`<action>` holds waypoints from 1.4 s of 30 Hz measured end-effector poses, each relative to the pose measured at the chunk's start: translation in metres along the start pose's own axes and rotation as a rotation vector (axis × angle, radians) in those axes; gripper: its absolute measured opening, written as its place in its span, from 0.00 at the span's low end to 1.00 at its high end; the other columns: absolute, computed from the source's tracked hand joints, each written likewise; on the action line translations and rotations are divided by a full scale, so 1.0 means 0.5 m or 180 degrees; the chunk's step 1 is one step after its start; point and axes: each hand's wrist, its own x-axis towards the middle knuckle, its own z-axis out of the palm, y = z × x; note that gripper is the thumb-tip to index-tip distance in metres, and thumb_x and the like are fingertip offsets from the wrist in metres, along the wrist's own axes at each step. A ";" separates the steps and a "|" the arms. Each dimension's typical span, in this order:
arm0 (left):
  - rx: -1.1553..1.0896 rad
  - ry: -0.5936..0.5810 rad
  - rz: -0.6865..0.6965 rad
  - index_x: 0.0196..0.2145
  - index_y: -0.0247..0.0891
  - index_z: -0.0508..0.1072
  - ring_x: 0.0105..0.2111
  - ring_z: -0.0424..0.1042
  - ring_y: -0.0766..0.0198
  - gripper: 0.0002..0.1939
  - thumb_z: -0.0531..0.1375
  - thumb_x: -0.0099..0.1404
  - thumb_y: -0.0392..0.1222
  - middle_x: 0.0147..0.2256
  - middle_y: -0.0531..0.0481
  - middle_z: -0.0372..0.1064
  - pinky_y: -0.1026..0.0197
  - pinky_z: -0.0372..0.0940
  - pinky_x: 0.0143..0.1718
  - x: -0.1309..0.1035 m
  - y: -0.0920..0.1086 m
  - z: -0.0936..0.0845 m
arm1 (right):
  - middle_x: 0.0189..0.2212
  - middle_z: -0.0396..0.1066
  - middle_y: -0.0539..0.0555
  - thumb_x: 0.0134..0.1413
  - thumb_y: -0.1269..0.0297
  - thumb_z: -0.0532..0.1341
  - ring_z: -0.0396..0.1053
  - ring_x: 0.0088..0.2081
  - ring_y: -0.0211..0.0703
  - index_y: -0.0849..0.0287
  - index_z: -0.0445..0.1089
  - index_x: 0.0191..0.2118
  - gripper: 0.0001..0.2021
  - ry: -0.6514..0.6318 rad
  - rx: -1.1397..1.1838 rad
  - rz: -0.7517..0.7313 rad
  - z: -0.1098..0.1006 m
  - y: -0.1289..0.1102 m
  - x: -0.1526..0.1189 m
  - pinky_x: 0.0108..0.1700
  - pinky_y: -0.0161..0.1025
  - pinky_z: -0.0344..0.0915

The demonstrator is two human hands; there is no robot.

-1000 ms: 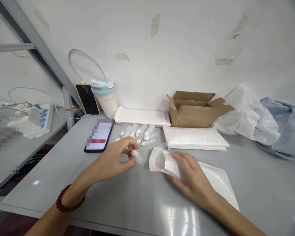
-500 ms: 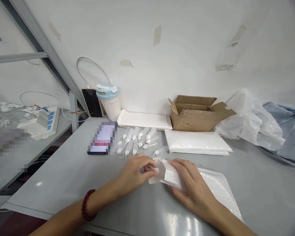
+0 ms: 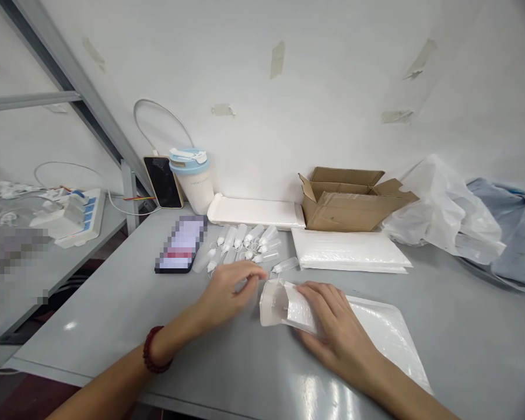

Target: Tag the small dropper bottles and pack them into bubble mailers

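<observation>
Between the thumb and fingers of my right hand (image 3: 332, 318) is a white bubble mailer (image 3: 304, 306), its mouth gaping toward the left. My left hand (image 3: 230, 291) hovers just left of that mouth, empty, thumb and fingers apart. Several small clear plastic bottles with white caps (image 3: 245, 242) lie loosely behind my left hand. One separate bottle (image 3: 286, 265) rests behind the held mailer. Another flat white mailer (image 3: 391, 332) lies on the grey table under and beyond my right forearm.
Behind are white mailer stacks (image 3: 350, 251) (image 3: 258, 211), an open cardboard box (image 3: 354, 204), a blue-lidded cup (image 3: 195, 181), and a propped phone (image 3: 163, 182). A second phone (image 3: 181, 244) lies at left. White plastic bags (image 3: 446, 210) sit at right.
My left hand has let go at the mailer's mouth and moved left, its fingers spreading. The mouth now shows more openly; my right hand keeps its hold.
</observation>
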 end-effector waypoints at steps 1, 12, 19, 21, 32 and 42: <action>0.0203 0.0188 0.0075 0.35 0.36 0.73 0.36 0.71 0.64 0.11 0.51 0.64 0.31 0.33 0.48 0.74 0.61 0.67 0.40 0.004 -0.012 -0.006 | 0.48 0.62 0.64 0.52 0.70 0.57 0.60 0.47 0.54 0.63 0.55 0.55 0.24 0.0009 -0.0008 0.0026 0.000 0.000 0.000 0.45 0.50 0.63; 0.1690 -0.0526 -0.0167 0.57 0.46 0.64 0.63 0.45 0.45 0.20 0.50 0.68 0.45 0.60 0.46 0.57 0.34 0.48 0.58 0.006 -0.083 0.007 | 0.48 0.62 0.63 0.50 0.71 0.58 0.59 0.49 0.53 0.63 0.56 0.55 0.24 0.0031 -0.0058 0.0058 -0.007 -0.006 -0.002 0.46 0.50 0.62; 0.0972 0.0189 -0.0353 0.53 0.38 0.67 0.54 0.60 0.50 0.20 0.57 0.63 0.45 0.51 0.42 0.67 0.44 0.58 0.54 0.017 -0.070 -0.007 | 0.47 0.64 0.62 0.50 0.71 0.57 0.62 0.47 0.52 0.62 0.57 0.54 0.23 0.0076 0.0000 0.0092 -0.017 -0.005 0.002 0.45 0.48 0.63; 0.0362 0.0379 -0.0433 0.49 0.37 0.70 0.45 0.67 0.56 0.17 0.57 0.63 0.45 0.48 0.42 0.68 0.52 0.65 0.45 0.020 -0.055 -0.022 | 0.47 0.65 0.62 0.52 0.70 0.57 0.62 0.47 0.52 0.61 0.57 0.54 0.23 0.0108 0.0002 0.0150 -0.020 -0.001 0.003 0.45 0.48 0.63; -0.0979 -0.0077 -0.0406 0.38 0.35 0.75 0.37 0.71 0.62 0.09 0.57 0.63 0.39 0.38 0.43 0.73 0.60 0.69 0.37 0.012 0.008 -0.037 | 0.46 0.65 0.61 0.53 0.67 0.56 0.64 0.46 0.52 0.59 0.56 0.55 0.22 0.0261 -0.0083 0.0266 -0.017 0.017 0.005 0.44 0.50 0.64; -0.0653 -0.1035 -0.0244 0.49 0.40 0.72 0.35 0.70 0.64 0.16 0.55 0.64 0.41 0.44 0.46 0.73 0.60 0.66 0.38 -0.003 0.033 -0.010 | 0.45 0.65 0.61 0.53 0.68 0.57 0.64 0.45 0.51 0.59 0.55 0.55 0.23 0.0251 0.0003 0.0159 -0.018 0.007 0.004 0.43 0.47 0.64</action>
